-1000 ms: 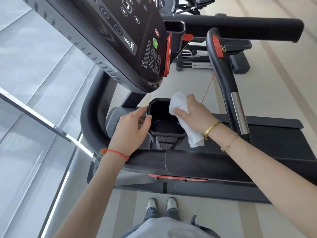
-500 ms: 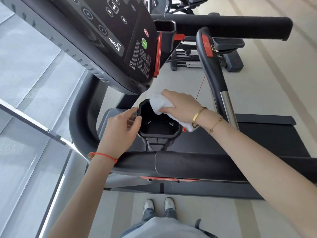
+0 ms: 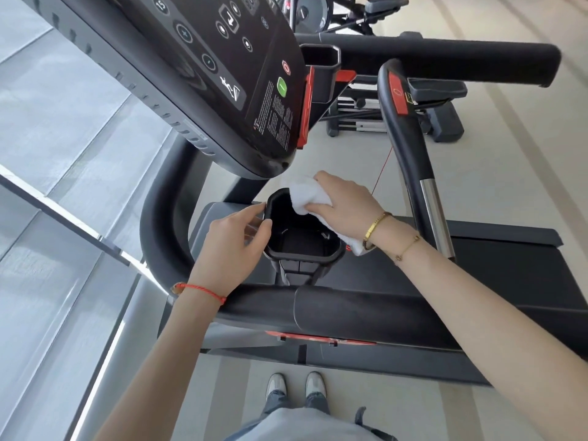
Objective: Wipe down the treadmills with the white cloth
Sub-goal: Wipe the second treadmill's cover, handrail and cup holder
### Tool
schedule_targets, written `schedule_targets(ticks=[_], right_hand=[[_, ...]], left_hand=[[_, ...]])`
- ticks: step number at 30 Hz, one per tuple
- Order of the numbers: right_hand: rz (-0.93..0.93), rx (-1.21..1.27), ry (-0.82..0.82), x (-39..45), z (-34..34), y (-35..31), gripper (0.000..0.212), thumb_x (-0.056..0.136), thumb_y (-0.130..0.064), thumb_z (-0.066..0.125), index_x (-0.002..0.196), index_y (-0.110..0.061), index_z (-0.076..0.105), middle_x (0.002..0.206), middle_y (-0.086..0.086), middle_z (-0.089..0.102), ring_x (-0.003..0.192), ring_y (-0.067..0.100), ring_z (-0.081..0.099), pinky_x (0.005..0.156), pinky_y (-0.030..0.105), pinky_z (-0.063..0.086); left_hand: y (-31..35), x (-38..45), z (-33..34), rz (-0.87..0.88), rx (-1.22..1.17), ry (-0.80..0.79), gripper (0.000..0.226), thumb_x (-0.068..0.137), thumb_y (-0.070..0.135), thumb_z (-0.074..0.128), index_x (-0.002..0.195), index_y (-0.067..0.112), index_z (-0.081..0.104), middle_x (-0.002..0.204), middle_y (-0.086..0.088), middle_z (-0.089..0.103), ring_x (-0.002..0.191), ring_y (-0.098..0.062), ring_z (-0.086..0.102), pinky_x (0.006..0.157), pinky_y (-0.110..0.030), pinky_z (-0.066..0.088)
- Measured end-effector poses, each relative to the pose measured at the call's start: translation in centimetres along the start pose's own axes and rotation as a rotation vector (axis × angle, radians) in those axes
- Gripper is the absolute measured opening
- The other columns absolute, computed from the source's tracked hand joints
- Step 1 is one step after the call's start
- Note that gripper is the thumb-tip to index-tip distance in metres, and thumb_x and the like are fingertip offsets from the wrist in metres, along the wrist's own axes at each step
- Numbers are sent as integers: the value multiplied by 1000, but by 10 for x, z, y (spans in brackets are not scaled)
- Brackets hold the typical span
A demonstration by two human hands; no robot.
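Note:
A black treadmill fills the view, its tilted console (image 3: 222,78) above and its padded side handrail (image 3: 350,310) crossing in front of me. Between them sits a black cup holder (image 3: 302,253). My right hand (image 3: 343,208) grips a bunched white cloth (image 3: 307,195) and presses it on the holder's far rim; a tail of cloth hangs under my wrist. My left hand (image 3: 235,237) grips the holder's left rim, thumb over the edge and fingers outside.
A curved grip bar with a red stop button (image 3: 397,93) and a silver sensor section rises right of my hand. The treadmill belt (image 3: 493,268) lies to the right. Another exercise machine (image 3: 397,122) stands beyond on the pale floor. Glass panels (image 3: 63,186) run along the left.
My right hand has carried the cloth from the holder's right side up to its far rim. My left hand stays on the left rim. The view has shifted slightly.

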State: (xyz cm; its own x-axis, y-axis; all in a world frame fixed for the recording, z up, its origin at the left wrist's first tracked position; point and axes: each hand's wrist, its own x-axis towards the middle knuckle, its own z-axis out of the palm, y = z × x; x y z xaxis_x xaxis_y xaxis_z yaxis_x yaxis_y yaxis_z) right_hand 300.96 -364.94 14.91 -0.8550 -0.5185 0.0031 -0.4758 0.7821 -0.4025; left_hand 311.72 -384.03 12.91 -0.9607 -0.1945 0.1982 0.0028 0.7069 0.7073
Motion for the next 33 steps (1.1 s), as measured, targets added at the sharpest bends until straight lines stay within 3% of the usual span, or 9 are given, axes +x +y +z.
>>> schedule_targets(ticks=[5,10,13,16,18,25,28,30,33], right_hand=[[151,334,-53,-42,4,4,53,98,-45,44,135,-12,26,97,0,53,73,9,51,57,26,37],[88,352,-31,-76,4,-5,63,99,-47,35,150,-20,8,129,8,51,99,18,57,77,29,46],[35,310,15,-92,-1,-13,57,99,-49,34,148,-29,13,140,-4,42,109,6,49,80,13,42],[-53,183,87,-101,-2,-32,49,100,-45,38,142,-22,25,133,-6,43,103,7,48,77,18,41],[-126,-23,120,-101,1,-46,47,99,-37,43,138,-13,32,128,2,46,104,16,49,78,20,33],[-162,-288,84,-88,19,-91,46,101,-46,31,130,-12,41,111,1,60,96,20,59,67,27,36],[-97,-374,92,-71,31,-104,54,102,-49,27,133,-7,41,102,2,64,85,20,64,50,27,27],[-14,-382,92,-55,34,-108,56,102,-49,26,130,-3,43,97,4,65,79,22,65,44,27,17],[119,-208,25,-27,32,-108,42,104,-43,26,108,-6,48,89,10,61,73,29,58,51,32,27]], left_hand=[[-1,0,1,10,15,-12,31,94,28,58,123,19,66,79,31,58,75,24,55,73,7,34],[-2,0,-1,17,23,-24,33,95,29,56,126,20,65,80,31,58,76,25,55,72,8,33],[-2,-1,-4,10,30,-44,33,95,31,55,126,22,64,81,30,59,76,19,58,76,3,39],[1,-6,-12,38,40,-85,34,97,30,52,128,24,63,91,18,67,83,-1,65,88,-30,54],[1,-11,-19,78,98,-88,33,98,28,51,128,24,63,99,6,70,87,-14,67,83,-39,55],[-10,-31,-41,99,133,29,29,98,20,55,124,18,66,100,5,70,90,-16,66,83,-36,55],[-14,-35,-42,108,101,67,28,97,19,54,122,18,67,104,5,71,92,-14,66,81,-33,55],[-15,-36,-41,109,99,74,28,97,20,53,121,19,67,107,5,71,94,-14,66,79,-31,54],[-17,-36,-39,107,110,76,27,97,24,52,121,25,66,107,9,70,91,-13,65,73,-27,50]])
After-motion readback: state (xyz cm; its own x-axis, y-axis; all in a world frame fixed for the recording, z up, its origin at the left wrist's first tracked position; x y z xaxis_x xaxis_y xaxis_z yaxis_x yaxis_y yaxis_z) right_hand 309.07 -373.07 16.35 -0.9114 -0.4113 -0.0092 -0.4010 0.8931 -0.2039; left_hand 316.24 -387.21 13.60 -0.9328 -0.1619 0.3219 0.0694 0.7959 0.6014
